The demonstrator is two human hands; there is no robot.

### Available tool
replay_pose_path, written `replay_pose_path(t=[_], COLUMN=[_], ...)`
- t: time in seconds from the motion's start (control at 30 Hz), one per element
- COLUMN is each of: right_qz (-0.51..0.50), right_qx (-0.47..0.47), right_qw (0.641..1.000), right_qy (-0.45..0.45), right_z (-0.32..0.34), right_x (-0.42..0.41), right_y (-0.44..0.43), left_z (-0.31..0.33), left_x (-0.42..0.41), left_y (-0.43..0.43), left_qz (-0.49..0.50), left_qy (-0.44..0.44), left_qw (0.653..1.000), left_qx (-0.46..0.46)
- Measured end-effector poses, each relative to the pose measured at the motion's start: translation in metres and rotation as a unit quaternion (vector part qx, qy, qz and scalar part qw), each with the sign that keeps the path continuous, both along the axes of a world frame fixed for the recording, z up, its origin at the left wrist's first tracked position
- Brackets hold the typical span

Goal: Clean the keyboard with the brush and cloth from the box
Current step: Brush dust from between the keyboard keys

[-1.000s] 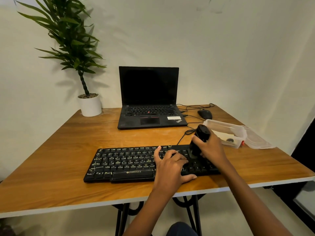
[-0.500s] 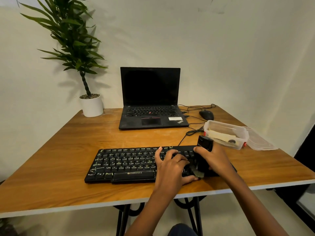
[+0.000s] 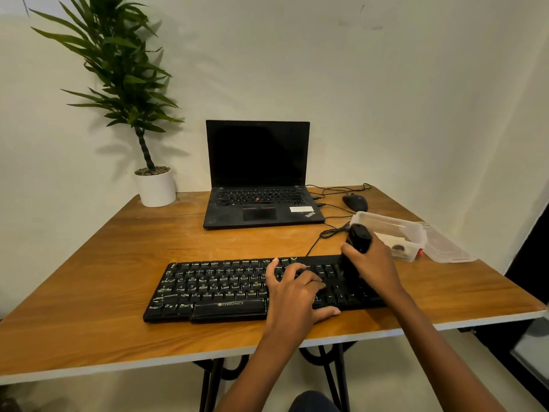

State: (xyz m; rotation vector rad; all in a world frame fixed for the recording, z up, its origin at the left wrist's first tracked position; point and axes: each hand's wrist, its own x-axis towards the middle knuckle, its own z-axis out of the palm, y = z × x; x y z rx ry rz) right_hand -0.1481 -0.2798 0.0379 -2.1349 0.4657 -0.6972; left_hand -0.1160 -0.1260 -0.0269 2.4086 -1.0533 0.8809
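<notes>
I am brushing the right end of the keyboard (image 3: 214, 289), right grip (image 3: 375, 264) wrapping the brush (image 3: 358, 237), left grip (image 3: 292, 291) resting open on the keys; the cloth (image 3: 389, 239) is waiting in the box (image 3: 386, 220).

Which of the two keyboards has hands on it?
The standalone Zebronics keyboard at the table's front: left hand rests on its keys, right hand holds the brush at its right end. The laptop's keyboard is untouched.

The square wooden tabletop (image 3: 104, 278) shows brown grain under a soft sheen, on black metal legs (image 3: 335, 379). The long black keyboard (image 3: 214, 289) near its front edge is matt plastic with scuffed keys. The black brush (image 3: 358, 239) looks matt plastic. The clear rectangular box (image 3: 395, 224) at right is thin glossy plastic.
</notes>
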Motion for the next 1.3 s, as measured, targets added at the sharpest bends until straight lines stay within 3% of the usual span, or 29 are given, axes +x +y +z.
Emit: replay_pose_path(t=[0.2, 0.4, 0.6, 0.83, 1.0, 1.17, 1.3], right_qz=[0.064, -0.034, 0.018, 0.056, -0.014, 0.015, 0.009], right_qx=[0.023, 0.067, -0.009, 0.022, 0.034, 0.005, 0.039], right_qw=[0.997, 0.995, 0.999, 0.99, 0.999, 0.999, 0.998], right_qy=[0.044, -0.067, 0.029, 0.128, -0.027, 0.028, 0.045], right_z=[0.004, 0.027, 0.012, 0.017, 0.03, 0.014, 0.002], right_x=[-0.054, -0.001, 0.005, -0.039, -0.003, 0.007, -0.031], right_y=[-0.003, -0.026, -0.016, -0.024, -0.029, -0.032, -0.039], left_z=[0.0, 0.002, -0.001, 0.002, 0.003, 0.002, 0.001], left_x=[-0.001, -0.001, -0.001, -0.001, -0.002, -0.002, -0.003], left_y=[-0.001, 0.0, 0.0, -0.001, -0.001, 0.0, -0.001], left_qz=[0.0, -0.009, -0.004, -0.005, -0.005, -0.003, 0.001], left_qy=[0.011, 0.02, 0.012, 0.011, 0.025, 0.027, 0.02], left_qw=[1.0, 1.0, 1.0, 1.0, 1.0, 1.0, 1.0], left_qx=[-0.002, -0.001, -0.002, 0.001, 0.007, 0.003, 0.009])
